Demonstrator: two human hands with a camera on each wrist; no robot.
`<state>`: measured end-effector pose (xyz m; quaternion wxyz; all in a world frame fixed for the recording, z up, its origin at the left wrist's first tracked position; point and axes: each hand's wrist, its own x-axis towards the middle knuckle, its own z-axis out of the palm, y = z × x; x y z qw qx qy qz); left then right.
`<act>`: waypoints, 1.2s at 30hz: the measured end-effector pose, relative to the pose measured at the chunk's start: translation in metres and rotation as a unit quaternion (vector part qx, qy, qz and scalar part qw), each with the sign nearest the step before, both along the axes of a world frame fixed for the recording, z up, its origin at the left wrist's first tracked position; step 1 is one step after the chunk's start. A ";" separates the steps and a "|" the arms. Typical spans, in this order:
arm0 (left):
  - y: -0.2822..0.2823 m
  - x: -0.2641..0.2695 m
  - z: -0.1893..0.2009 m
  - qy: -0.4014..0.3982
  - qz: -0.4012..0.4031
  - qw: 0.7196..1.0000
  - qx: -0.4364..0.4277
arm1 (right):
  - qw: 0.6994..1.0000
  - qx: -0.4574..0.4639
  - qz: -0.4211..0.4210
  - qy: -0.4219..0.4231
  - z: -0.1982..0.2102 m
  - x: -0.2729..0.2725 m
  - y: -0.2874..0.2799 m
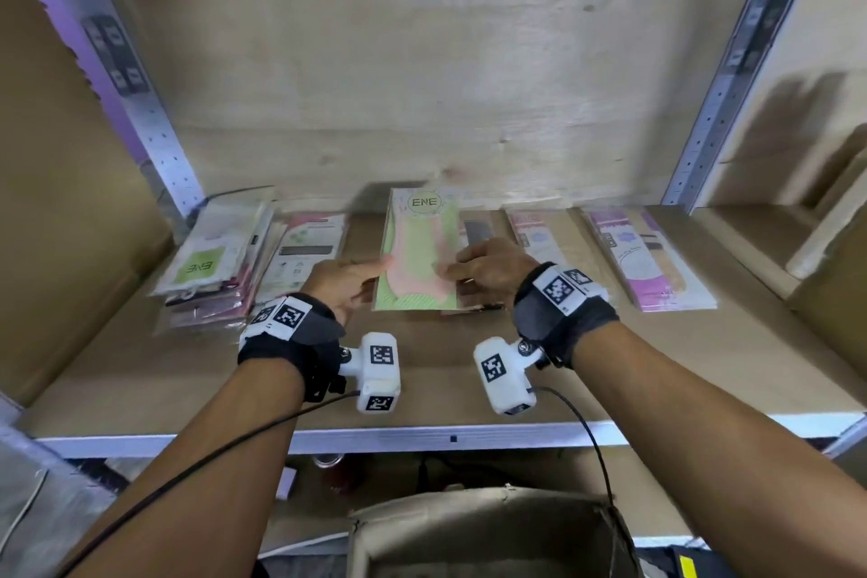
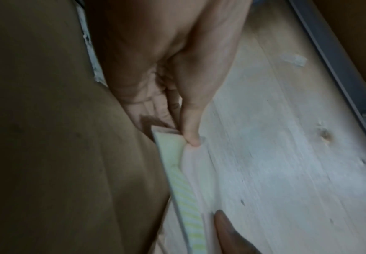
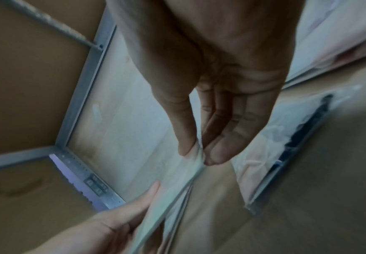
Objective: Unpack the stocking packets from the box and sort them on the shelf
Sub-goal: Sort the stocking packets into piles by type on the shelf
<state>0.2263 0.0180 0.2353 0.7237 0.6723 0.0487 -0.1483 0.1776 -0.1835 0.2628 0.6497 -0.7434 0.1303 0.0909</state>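
Note:
A green and pink stocking packet (image 1: 420, 249) marked ENE is held tilted above the middle of the shelf (image 1: 422, 371). My left hand (image 1: 347, 282) pinches its left edge, thumb on top (image 2: 190, 135). My right hand (image 1: 488, 268) pinches its right edge between thumb and fingers (image 3: 195, 154). The packet (image 2: 177, 168) (image 3: 177, 180) shows edge-on in both wrist views. Under it lie other packets, partly hidden. The cardboard box (image 1: 492, 535) stands open below the shelf.
A stack of packets (image 1: 216, 263) lies at the shelf's left, one packet (image 1: 305, 249) beside it, and pink packets (image 1: 539, 239) and purple ones (image 1: 652, 258) to the right. Metal uprights (image 1: 155, 131) (image 1: 713, 108) frame the bay; cardboard boxes (image 1: 56, 221) flank it.

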 end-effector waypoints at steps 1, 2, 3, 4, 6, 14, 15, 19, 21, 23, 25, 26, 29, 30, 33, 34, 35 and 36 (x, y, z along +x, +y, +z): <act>0.004 0.004 -0.002 -0.001 0.012 1.000 0.000 | 1.000 -0.024 0.003 0.011 0.002 0.006 0.003; 0.006 0.007 -0.004 -0.002 0.026 1.000 0.002 | 0.999 -0.045 0.002 0.017 0.004 0.013 0.007; 0.009 0.012 -0.006 -0.009 0.042 0.999 0.011 | 0.997 -0.070 -0.001 0.020 0.005 0.020 0.010; 0.010 0.015 -0.007 -0.018 0.054 0.998 0.027 | 0.995 -0.097 -0.004 0.021 0.005 0.026 0.011; 0.013 0.024 -0.010 -0.031 0.067 0.995 0.072 | 0.987 -0.157 -0.002 0.023 0.004 0.037 0.015; 0.020 0.031 -0.006 -0.052 0.015 0.955 0.292 | 0.936 -0.350 0.022 0.037 -0.009 0.072 0.035; 0.019 0.029 -0.004 -0.057 0.011 0.950 0.308 | 0.936 -0.348 0.024 0.040 -0.010 0.073 0.038; 0.015 0.023 0.002 -0.070 0.006 0.930 0.360 | 0.925 -0.379 0.020 0.021 -0.015 0.077 0.047; 0.011 0.018 0.007 -0.071 -0.002 0.920 0.385 | 0.911 -0.411 0.031 0.023 -0.017 0.081 0.051; 0.008 0.014 0.011 -0.069 -0.006 0.909 0.410 | 0.902 -0.430 0.032 0.021 -0.018 0.085 0.053; 0.005 0.013 0.013 -0.068 -0.008 0.904 0.423 | 0.904 -0.427 0.025 0.025 -0.021 0.087 0.054; 0.004 0.013 0.014 -0.065 -0.009 0.903 0.425 | 0.904 -0.427 0.023 0.026 -0.022 0.088 0.054; 0.003 0.013 0.015 -0.063 -0.016 0.901 0.428 | 0.905 -0.424 0.025 0.025 -0.027 0.088 0.054; 0.003 0.013 0.015 -0.063 -0.019 0.902 0.426 | 0.906 -0.422 0.026 0.024 -0.027 0.088 0.053; 0.005 0.011 0.018 -0.066 -0.023 0.907 0.416 | 0.901 -0.433 0.027 0.024 -0.026 0.089 0.053; 0.005 0.010 0.019 -0.071 -0.024 0.907 0.414 | 0.899 -0.436 0.027 0.025 -0.025 0.088 0.053; 0.006 0.009 0.020 -0.073 -0.027 0.906 0.415 | 0.899 -0.437 0.029 0.026 -0.025 0.088 0.053; 0.007 0.008 0.021 -0.075 -0.029 0.906 0.416 | 0.899 -0.435 0.030 0.026 -0.023 0.087 0.054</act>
